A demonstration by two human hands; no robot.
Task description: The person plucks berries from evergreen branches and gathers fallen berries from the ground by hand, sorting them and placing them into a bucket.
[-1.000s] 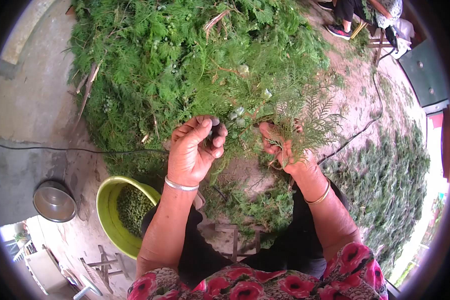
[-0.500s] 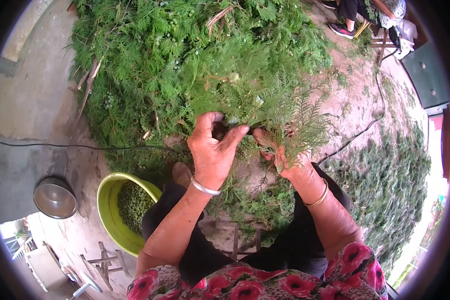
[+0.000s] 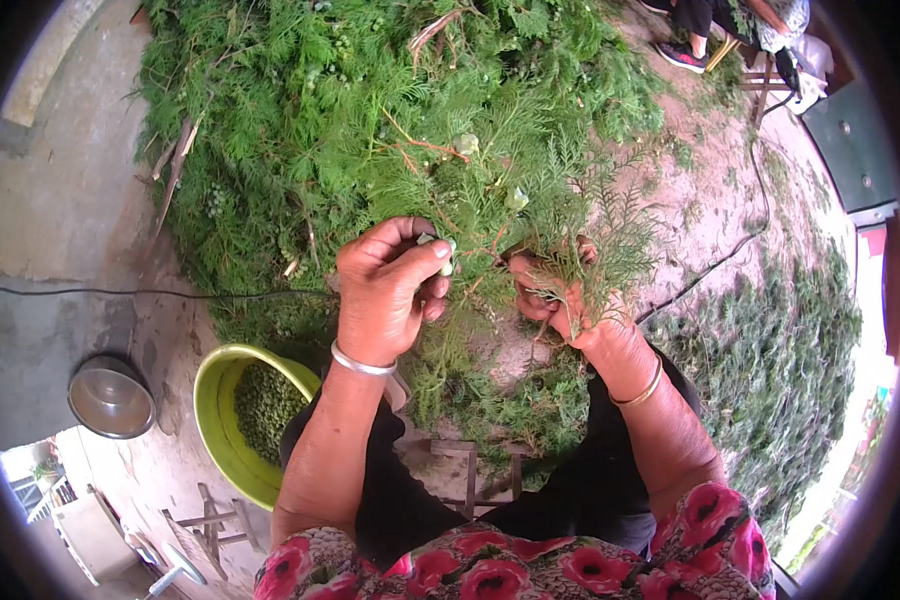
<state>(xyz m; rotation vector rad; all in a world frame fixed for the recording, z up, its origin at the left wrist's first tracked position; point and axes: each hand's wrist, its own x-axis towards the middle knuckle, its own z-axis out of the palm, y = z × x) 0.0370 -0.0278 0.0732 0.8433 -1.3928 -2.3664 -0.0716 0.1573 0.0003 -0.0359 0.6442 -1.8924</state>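
My left hand (image 3: 385,285) pinches a pale green cone (image 3: 447,262) between thumb and fingers. In my right hand (image 3: 565,295) is a leafy evergreen branch (image 3: 620,235), its flat fronds partly covering the fingers. Further pale green cones (image 3: 516,198) show on the twigs just beyond my hands. At lower left, a yellow-green bucket (image 3: 210,400) stands beside my leg, partly filled with small green cones (image 3: 265,405).
A big heap of cut evergreen branches (image 3: 300,130) lies ahead. More greenery (image 3: 770,350) covers the ground at right. A metal bowl (image 3: 111,397), a wooden stool (image 3: 210,525) and a black cable (image 3: 120,292) are at left. Another person's foot (image 3: 682,57) shows at upper right.
My left hand has moved left, away from my right hand, with a cone now visible in its pinch. The right hand has stayed nearly in place with the branch.
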